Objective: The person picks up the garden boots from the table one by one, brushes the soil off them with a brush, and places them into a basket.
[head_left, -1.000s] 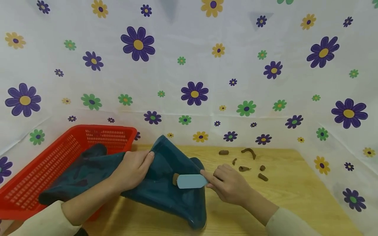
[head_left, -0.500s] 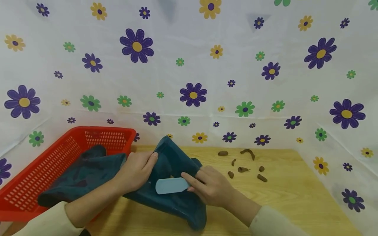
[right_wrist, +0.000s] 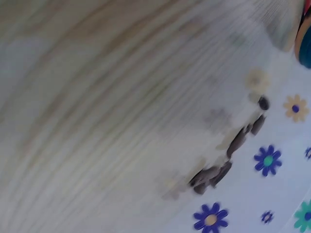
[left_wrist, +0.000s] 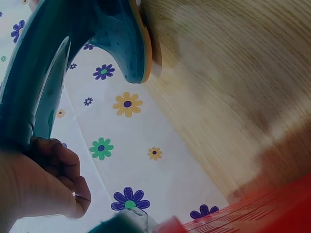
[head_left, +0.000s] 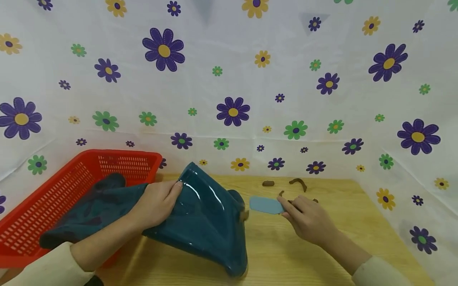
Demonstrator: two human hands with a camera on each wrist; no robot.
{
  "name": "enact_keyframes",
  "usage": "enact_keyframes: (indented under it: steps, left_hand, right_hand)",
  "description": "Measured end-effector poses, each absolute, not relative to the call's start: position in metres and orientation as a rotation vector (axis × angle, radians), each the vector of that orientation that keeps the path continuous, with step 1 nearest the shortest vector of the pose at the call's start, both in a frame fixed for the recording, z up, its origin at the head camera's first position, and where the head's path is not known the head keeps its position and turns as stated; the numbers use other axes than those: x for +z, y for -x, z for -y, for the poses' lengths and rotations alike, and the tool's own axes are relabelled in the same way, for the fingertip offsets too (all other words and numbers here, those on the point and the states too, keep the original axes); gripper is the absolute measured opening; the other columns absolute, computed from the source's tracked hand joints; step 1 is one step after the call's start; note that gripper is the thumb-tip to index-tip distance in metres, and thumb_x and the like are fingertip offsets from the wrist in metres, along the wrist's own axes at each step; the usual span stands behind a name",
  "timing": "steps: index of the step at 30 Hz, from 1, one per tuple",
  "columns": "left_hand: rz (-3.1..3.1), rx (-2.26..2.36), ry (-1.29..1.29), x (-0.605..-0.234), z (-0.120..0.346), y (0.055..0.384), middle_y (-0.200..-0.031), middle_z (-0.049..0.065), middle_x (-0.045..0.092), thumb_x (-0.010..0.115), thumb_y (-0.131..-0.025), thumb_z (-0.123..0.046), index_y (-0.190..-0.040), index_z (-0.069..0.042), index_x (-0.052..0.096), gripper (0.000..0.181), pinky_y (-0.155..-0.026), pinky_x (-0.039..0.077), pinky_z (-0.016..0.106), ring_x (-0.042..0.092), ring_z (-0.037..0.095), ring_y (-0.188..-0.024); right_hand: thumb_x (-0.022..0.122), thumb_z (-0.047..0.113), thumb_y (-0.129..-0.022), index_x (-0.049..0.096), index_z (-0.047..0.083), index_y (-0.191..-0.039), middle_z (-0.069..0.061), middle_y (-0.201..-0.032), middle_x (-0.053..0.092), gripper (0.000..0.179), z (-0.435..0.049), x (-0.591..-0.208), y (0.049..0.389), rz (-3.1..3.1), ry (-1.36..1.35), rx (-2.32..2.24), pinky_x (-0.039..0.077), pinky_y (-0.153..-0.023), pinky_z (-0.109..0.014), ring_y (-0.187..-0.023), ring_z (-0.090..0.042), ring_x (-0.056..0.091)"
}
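Observation:
My left hand grips the upper shaft of a dark teal rubber boot, held tilted over the table. In the left wrist view the fingers curl at the boot's rim, and its tan sole shows. A brown clump is at the boot's right edge; whether it is stuck there cannot be told. Right of the boot, my right hand holds a light blue scraper by its end, its blade pointing left and apart from the boot. The right hand is outside the right wrist view.
A red plastic basket stands at the left, with another teal boot in it. Several brown pieces lie on the wooden table toward the back right. A flowered white sheet hangs behind.
My right hand has swept left across the boot with the scraper, then back right, off it. The boot has turned slightly in my left hand. The brown clump now appears at its right edge.

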State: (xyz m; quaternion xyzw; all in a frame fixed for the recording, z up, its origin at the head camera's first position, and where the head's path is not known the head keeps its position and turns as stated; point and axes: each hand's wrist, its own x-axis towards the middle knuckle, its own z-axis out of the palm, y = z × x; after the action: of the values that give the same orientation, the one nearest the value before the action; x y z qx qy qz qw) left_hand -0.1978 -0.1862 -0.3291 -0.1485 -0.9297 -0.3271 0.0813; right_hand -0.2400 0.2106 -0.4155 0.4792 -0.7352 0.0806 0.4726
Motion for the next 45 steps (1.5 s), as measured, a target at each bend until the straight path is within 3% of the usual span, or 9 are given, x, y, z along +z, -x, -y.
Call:
enact_keyframes:
  steps: [20, 27, 30, 33, 38, 45]
  left_hand:
    - [2.765, -0.999, 0.445, -0.322, 0.188, 0.193, -0.059, -0.001, 0.05, 0.041, -0.108, -0.028, -0.078, -0.012, 0.057, 0.038, -0.052, 0.04, 0.022, 0.051, 0.014, -0.053]
    - [2.693, -0.96, 0.595, -0.31, 0.187, 0.194, -0.057, -0.003, 0.045, 0.044, -0.107, -0.023, -0.073, -0.013, 0.054, 0.038, -0.052, 0.04, 0.024, 0.048, 0.013, -0.053]
    - [2.622, -0.912, 0.721, -0.298, 0.185, 0.196, -0.057, -0.006, 0.046, 0.046, -0.106, -0.02, -0.071, -0.015, 0.054, 0.037, -0.052, 0.042, 0.024, 0.049, 0.009, -0.054]
    - [2.553, -0.796, 0.832, -0.283, 0.181, 0.199, -0.058, -0.008, 0.044, 0.047, -0.105, -0.016, -0.068, -0.017, 0.052, 0.037, -0.061, 0.042, 0.028, 0.047, 0.006, -0.056]
    - [2.57, -0.608, 0.886, -0.253, 0.175, 0.209, -0.06, -0.004, 0.043, 0.045, -0.105, -0.017, -0.069, -0.016, 0.052, 0.036, -0.073, 0.036, 0.036, 0.045, 0.011, -0.061]
    - [2.586, -0.477, 0.785, -0.201, 0.19, 0.224, -0.06, 0.003, 0.039, 0.04, -0.106, -0.021, -0.07, -0.011, 0.05, 0.039, -0.059, 0.035, 0.032, 0.041, 0.018, -0.057]
  right_hand:
    - [0.037, 0.032, -0.109, 0.072, -0.002, -0.115, -0.003, -0.073, 0.052, 0.05, -0.242, -0.425, 0.235, 1.972, -0.99, 0.153, 0.039, -0.05, -0.021, -0.06, -0.011, 0.044]
    - [0.035, 0.034, -0.11, 0.073, -0.003, -0.109, -0.004, -0.071, 0.052, 0.053, -0.254, -0.437, 0.235, 2.03, -0.949, 0.14, 0.038, -0.048, -0.021, -0.058, -0.011, 0.042]
    - [0.035, 0.034, -0.11, 0.073, -0.003, -0.108, -0.006, -0.071, 0.052, 0.054, -0.263, -0.444, 0.234, 2.041, -0.928, 0.092, 0.037, -0.047, -0.022, -0.058, -0.012, 0.04]
    - [0.035, 0.035, -0.109, 0.074, -0.002, -0.106, -0.006, -0.071, 0.052, 0.054, -0.268, -0.447, 0.234, 2.016, -0.929, 0.032, 0.037, -0.045, -0.023, -0.057, -0.012, 0.041]
    - [0.034, 0.035, -0.109, 0.075, -0.002, -0.105, -0.005, -0.069, 0.052, 0.055, -0.267, -0.45, 0.236, 1.991, -0.949, -0.003, 0.031, -0.044, -0.021, -0.055, -0.012, 0.039]
    - [0.032, 0.039, -0.109, 0.074, 0.0, -0.105, -0.006, -0.069, 0.052, 0.058, -0.266, -0.455, 0.234, 2.02, -0.933, -0.006, 0.031, -0.044, -0.022, -0.055, -0.012, 0.038]
